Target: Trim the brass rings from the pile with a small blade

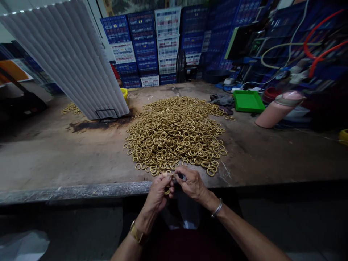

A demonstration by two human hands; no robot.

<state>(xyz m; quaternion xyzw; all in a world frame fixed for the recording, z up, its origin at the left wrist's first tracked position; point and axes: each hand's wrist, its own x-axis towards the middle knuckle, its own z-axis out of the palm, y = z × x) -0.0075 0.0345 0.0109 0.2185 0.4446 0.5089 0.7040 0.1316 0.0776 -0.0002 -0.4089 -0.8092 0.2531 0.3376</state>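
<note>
Left hand [158, 194]: fingers curled shut, pinching brass rings [167, 190], one at the fingertips and one hanging lower by the palm. Right hand [192, 185]: fingers closed too, tips meeting the left's at the same spot. Something small and dark sits under them, can't tell what. The hands touch each other at the near edge of the desk [54, 159], just short of the big ring pile [176, 134].

My read: this is fingertip work on single rings.
- Grip the rim, not the flat face.
- Keep the pinch over the desk rather than the lap, so a slipped ring lands on wood.
- Draw from the pile's near fringe, where rings lie loose. The middle looks tangled.

Wristwatch [136, 233] on the left wrist, bangle [217, 208] on the right.

Further out:
- Left rear: white ribbed stack [67, 61], leaning, with a small second ring heap [71, 108] beside it.
- Right: green tray [248, 100] and a pink cylinder [274, 110] lying on its side.
- Back wall: blue and white crates [146, 43], stacked.
</note>
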